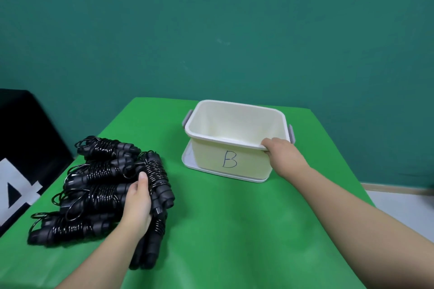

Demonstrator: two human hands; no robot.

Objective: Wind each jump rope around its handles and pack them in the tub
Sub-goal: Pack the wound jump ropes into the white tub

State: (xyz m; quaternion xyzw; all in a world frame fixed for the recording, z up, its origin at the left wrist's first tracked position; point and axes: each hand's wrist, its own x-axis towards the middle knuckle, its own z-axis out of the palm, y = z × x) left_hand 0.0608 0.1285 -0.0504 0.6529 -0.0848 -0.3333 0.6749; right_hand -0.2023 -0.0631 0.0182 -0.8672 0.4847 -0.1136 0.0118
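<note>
Black jump ropes [98, 185], already wound around their handles, lie heaped at the table's [223, 230] left side. The left hand [137, 204] grips one bundle at the heap's right edge; the right hand [278, 148] grips the near rim of the cream tub [234, 159], marked "B", which looks empty. Judged step: packing begins. Next move: lift the bundle clear and carry it right. Count: roughly six bundles, one tub.

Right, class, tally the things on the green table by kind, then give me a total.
Black wound jump ropes: about 7 (they overlap in a pile, so the count is not exact)
Cream tub: 1
Lid under the tub: 1
Total: about 9
</note>
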